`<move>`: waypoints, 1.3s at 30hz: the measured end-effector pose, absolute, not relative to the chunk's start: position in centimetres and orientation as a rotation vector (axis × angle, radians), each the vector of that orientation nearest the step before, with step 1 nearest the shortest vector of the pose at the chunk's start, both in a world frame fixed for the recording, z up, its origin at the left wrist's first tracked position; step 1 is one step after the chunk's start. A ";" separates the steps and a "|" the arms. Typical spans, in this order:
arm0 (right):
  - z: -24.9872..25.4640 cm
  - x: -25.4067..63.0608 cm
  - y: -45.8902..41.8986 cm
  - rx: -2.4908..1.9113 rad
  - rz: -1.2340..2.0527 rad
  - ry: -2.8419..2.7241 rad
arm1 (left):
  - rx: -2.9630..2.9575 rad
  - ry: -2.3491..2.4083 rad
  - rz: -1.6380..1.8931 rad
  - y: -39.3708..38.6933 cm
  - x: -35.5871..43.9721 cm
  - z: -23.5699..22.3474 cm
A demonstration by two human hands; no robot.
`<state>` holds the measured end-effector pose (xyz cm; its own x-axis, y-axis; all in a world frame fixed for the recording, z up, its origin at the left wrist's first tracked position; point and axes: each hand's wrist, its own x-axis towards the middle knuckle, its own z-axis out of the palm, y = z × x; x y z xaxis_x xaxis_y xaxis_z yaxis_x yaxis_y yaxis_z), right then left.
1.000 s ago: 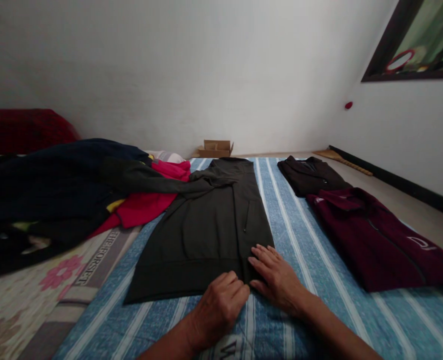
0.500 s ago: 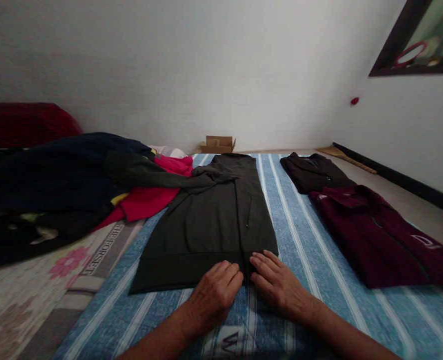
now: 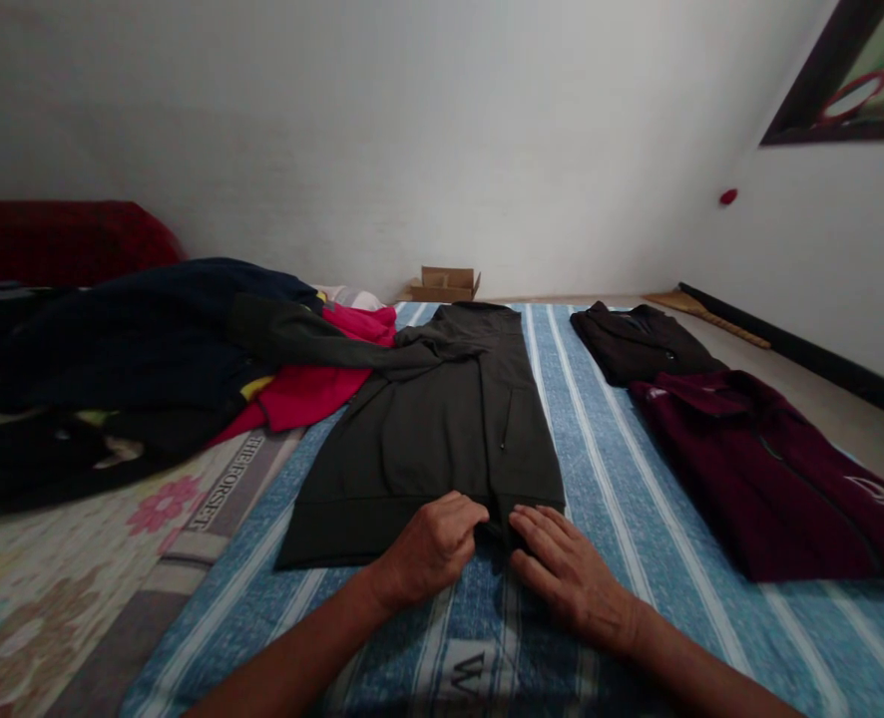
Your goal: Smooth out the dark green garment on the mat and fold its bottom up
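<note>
A dark grey-green zip jacket (image 3: pixel 427 429) lies on the bed with its hem towards me. One of its sleeves stretches left over the heap of clothes, and a zipped pocket shows on its right part. My left hand (image 3: pixel 438 548) is closed, pinching the hem beside the front opening and holding that edge slightly raised. Just right of the opening, my right hand (image 3: pixel 569 578) rests on the hem with its fingers stretched out and its thumb apart.
On the right lie a folded maroon jacket (image 3: pixel 771 479) and a folded dark brown garment (image 3: pixel 641 344). Navy clothes (image 3: pixel 135 319) and a red-pink garment (image 3: pixel 314 389) are heaped at left. Beneath is a blue striped sheet (image 3: pixel 599 419). A cardboard box (image 3: pixel 446 284) sits by the wall.
My left hand has lifted the hem a little at the front opening. My right hand has stayed at the hem. The whole view has shifted slightly.
</note>
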<state>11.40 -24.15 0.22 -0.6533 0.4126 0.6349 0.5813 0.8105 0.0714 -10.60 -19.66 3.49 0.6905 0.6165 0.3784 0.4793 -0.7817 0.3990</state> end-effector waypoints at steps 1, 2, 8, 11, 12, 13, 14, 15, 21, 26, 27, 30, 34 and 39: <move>0.1 11.4 -24.1 -0.737 -0.363 -2.368 | 2.616 0.875 0.750 -19.6 -10.6 3.4; 0.0 11.4 -24.1 -0.747 -0.366 -2.363 | 2.606 0.873 0.760 -19.6 -10.6 3.3; -0.4 11.2 -23.6 -0.822 -0.397 -2.304 | 2.623 0.843 0.750 -19.8 -10.7 3.3; -0.6 10.8 -23.5 -0.861 -0.416 -2.300 | 2.657 0.818 0.765 -20.1 -10.7 3.4; -0.6 10.7 -23.5 -0.876 -0.422 -2.300 | 2.670 0.808 0.769 -20.2 -10.7 3.3; -0.5 10.5 -23.5 -0.888 -0.429 -2.300 | 2.685 0.801 0.768 -20.3 -10.7 3.3; -0.5 10.4 -23.5 -0.892 -0.437 -2.299 | 2.701 0.797 0.764 -20.4 -10.7 3.3; -0.4 10.3 -23.6 -0.886 -0.446 -2.296 | 2.716 0.799 0.756 -20.5 -10.7 3.2; 0.1 10.2 -23.6 -0.765 -0.439 -2.314 | 2.777 0.779 0.745 -21.2 -10.8 3.1; -0.4 9.8 -23.4 -0.804 -0.471 -2.288 | 2.809 0.735 0.768 -21.3 -10.8 2.7; -0.5 9.7 -23.4 -0.831 -0.482 -2.271 | 2.813 0.732 0.783 -21.3 -10.8 2.6; -0.7 9.5 -23.3 -0.857 -0.495 -2.233 | 2.828 0.735 0.810 -21.4 -10.7 2.3; -0.7 9.4 -23.3 -0.776 -0.513 -2.229 | 2.855 0.741 0.780 -21.7 -10.8 2.2; -1.5 8.9 -22.7 -0.698 -0.644 -2.149 | 2.935 0.714 0.797 -21.8 -10.8 2.2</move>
<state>8.88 -22.70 -1.50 -0.5522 0.2673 0.7897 0.6575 0.7221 0.2153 -10.78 -21.80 2.17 0.7655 0.4336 0.4755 0.4247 -0.8955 0.1329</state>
